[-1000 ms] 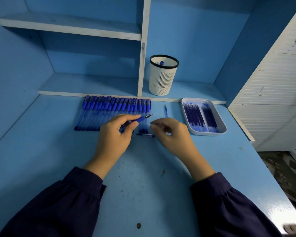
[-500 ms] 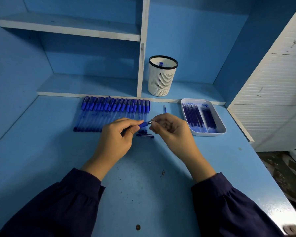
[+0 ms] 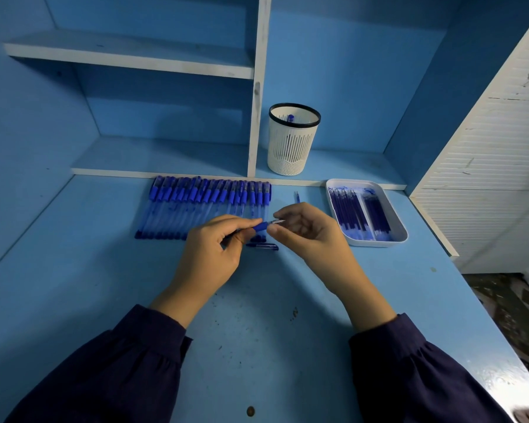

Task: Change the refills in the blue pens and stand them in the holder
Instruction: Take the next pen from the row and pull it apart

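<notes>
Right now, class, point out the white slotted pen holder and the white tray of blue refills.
White slotted pen holder (image 3: 290, 148): head view, its slotted wall.
White tray of blue refills (image 3: 379, 243): head view, its near rim.

Both forearms, in dark sleeves (image 3: 110, 370), reach in from 7 and 5 o'clock and meet at the centre above the counter (image 3: 257, 346), wrists bare. The left hand (image 3: 214, 248), back upward, curls its fingers round a pen (image 3: 261, 226), thumb and forefinger pointing toward 3 o'clock. The right hand (image 3: 312, 236), palm turned toward 9 o'clock, pinches the pen's tip end between thumb and forefinger, its other fingers loosely curled.
</notes>
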`<state>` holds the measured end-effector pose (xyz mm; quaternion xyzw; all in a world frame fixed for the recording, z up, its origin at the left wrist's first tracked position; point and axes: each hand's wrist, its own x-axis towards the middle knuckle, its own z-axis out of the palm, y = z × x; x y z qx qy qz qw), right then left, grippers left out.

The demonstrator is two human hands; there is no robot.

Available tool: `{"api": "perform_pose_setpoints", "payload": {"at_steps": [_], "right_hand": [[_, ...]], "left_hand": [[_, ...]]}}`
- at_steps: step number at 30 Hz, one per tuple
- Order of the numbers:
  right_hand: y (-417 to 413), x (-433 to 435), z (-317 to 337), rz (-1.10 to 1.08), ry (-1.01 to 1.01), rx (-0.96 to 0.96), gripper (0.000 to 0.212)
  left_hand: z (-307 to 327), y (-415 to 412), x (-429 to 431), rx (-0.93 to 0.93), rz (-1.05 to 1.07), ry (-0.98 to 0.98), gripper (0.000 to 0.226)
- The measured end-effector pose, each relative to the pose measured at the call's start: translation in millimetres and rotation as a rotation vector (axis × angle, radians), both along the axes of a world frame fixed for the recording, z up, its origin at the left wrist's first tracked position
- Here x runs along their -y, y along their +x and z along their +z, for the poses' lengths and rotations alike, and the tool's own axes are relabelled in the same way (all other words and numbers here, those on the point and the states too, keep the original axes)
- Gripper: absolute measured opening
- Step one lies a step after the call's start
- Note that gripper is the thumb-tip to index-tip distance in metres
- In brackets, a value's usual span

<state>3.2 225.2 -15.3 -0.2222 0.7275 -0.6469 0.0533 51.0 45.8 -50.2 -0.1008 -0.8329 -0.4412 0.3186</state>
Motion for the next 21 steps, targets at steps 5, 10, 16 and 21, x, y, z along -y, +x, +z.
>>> {"api": "perform_pose_setpoints", "payload": {"at_steps": [5,10,16,21], "right_hand": [[-1.2,-2.0,-1.0,-0.01,0.013,-0.007,0.013],[-0.5,-1.4,1.0,-0.038,0.06,0.015,0.009],[0.0,-2.9,2.5,-0.013,-0.051,0.085,0.016],[-0.5,-2.4,2.3,-0.021,-0.054,0.084,0.013]], "left_hand": [[-2.0,-1.2,0.4,0.011,0.015,0.002,0.02],[-1.8,-1.5,0.7,0.006,0.015,-0.012,0.02],[-2.9,-2.5,1.1,0.019,0.011,-0.009,0.02],[-3.5,-3.5,1.5,0.016,0.015,-0.009,0.02]]}}
